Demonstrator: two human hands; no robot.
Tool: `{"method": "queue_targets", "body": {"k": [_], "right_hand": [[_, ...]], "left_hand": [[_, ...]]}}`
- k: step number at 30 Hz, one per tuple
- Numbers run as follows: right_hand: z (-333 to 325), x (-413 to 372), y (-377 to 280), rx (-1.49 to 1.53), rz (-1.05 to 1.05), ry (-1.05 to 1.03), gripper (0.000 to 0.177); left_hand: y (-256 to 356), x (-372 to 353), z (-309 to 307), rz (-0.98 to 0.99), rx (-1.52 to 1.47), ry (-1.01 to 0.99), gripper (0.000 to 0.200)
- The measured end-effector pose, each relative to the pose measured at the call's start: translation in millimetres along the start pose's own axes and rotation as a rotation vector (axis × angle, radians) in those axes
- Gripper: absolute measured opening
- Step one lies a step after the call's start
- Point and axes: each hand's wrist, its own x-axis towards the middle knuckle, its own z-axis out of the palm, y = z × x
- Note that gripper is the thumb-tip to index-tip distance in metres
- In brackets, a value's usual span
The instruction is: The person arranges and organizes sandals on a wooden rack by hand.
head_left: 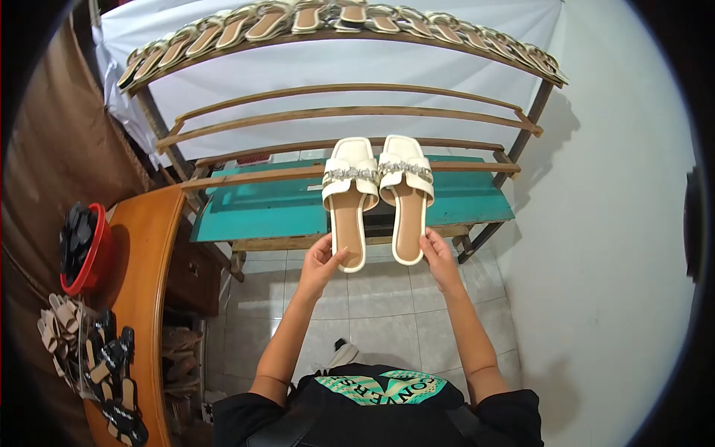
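Observation:
Two white slide sandals with tan insoles and jewelled straps are held up side by side, toes pointing away from me. My left hand (323, 262) grips the heel of the left sandal (348, 216), its thumb on the insole. The heel of the right sandal (408, 216) is pinched at its outer edge by my right hand (437, 253). A narrow gap separates the two sandals. Behind them are the wooden rails of a rack (335, 113) and a teal board (261, 203).
Similar sandals (270, 21) line the rack's top shelf. On the left, a wooden cabinet (145, 246) bears a red basin (100, 249) of dark items, black sandals (113, 356) and beige sandals (62, 320). A white wall (611, 223) stands on the right, above a tiled floor (313, 298).

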Motion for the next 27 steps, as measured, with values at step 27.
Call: {"method": "queue_targets", "body": {"k": [27], "right_hand": [[-106,376,-207,-0.158,-0.404,0.048,0.029]], "left_hand": [[146,428,109,0.644,0.231,-0.057,0.047]]}}
